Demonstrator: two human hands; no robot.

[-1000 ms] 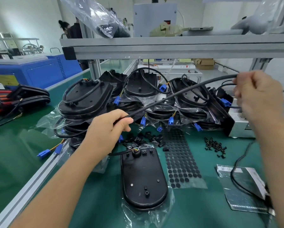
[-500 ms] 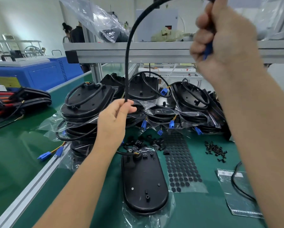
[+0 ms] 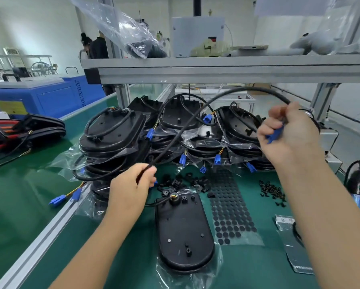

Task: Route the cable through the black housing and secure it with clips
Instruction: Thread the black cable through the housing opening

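Observation:
A black oval housing (image 3: 184,232) lies flat on the green mat in front of me, on a clear bag. A black cable (image 3: 187,124) leaves the round port at the housing's top left, passes through my left hand (image 3: 131,188), then arcs up and right to my right hand (image 3: 289,134). My left hand pinches the cable just left of the housing's top. My right hand is closed around the cable's far end, with its blue connector (image 3: 276,134) showing between the fingers. Small black clips (image 3: 185,181) lie scattered just behind the housing.
Stacks of finished black housings (image 3: 112,136) in plastic bags with blue plugs fill the back. A sheet of round black pads (image 3: 230,207) lies right of the housing, black screws (image 3: 271,189) further right. An aluminium shelf frame (image 3: 216,68) hangs overhead. A rail (image 3: 41,245) borders the left.
My right hand has dropped from high above the shelf to the right at chest height, flattening the cable's arc. My left hand slid lower along the cable toward the housing.

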